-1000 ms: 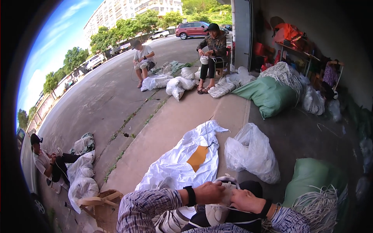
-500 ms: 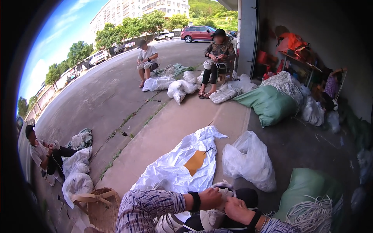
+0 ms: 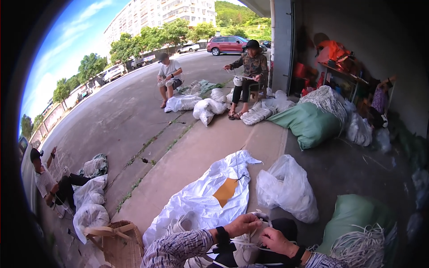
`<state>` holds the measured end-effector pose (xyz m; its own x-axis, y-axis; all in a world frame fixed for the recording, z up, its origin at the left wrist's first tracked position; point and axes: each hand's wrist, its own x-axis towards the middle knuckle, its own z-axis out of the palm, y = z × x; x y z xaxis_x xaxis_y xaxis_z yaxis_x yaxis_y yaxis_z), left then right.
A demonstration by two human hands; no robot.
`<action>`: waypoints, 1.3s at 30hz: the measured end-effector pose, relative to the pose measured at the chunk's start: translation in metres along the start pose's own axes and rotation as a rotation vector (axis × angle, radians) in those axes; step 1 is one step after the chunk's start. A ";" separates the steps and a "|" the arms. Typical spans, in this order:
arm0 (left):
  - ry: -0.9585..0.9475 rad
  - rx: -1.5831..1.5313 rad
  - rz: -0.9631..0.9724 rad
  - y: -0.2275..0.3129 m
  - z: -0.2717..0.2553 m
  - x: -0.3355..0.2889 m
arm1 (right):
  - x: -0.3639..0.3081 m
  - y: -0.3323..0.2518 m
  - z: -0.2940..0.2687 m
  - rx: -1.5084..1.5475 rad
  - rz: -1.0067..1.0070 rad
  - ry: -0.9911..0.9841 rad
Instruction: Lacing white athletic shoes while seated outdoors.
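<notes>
A pale off-white shoe (image 3: 246, 253) rests on my lap, its opening facing away from me. My left hand (image 3: 245, 224) is closed in a pinch at the upper part of the shoe. Beside it, slightly nearer and to the right, my right hand (image 3: 274, 240) is also closed, fingertips pressed together on a thin white shoelace (image 3: 251, 245). The fingers partly hide the lace and the eyelets. More pale shoes (image 3: 184, 223) lie left of my hands, partly behind my left sleeve.
A white woven sheet (image 3: 201, 192) with an orange-brown patch lies ahead. A clear plastic bag (image 3: 288, 190) stands right of it. Loose white laces (image 3: 357, 245) spill beside a green sack (image 3: 351, 214). At lower left is a wicker chair (image 3: 120, 245). Three other people sit farther off among bags.
My hands have shifted slightly and my left forearm sits lower, showing more of the shoes beside it. The person by the pillar has stretched out an arm; the one at left has raised one.
</notes>
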<state>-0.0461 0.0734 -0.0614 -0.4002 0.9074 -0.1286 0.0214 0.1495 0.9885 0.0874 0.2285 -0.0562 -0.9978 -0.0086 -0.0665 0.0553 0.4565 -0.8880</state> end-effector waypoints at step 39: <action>0.272 -0.643 -0.080 0.003 -0.069 -0.063 | -0.100 0.018 -0.135 0.944 0.047 0.603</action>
<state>-0.0842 -0.0100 -0.0450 -0.5946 0.7604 -0.2613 -0.5304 -0.1266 0.8383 0.1834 0.3578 -0.0043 -0.8349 0.5404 -0.1049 -0.1559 -0.4149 -0.8964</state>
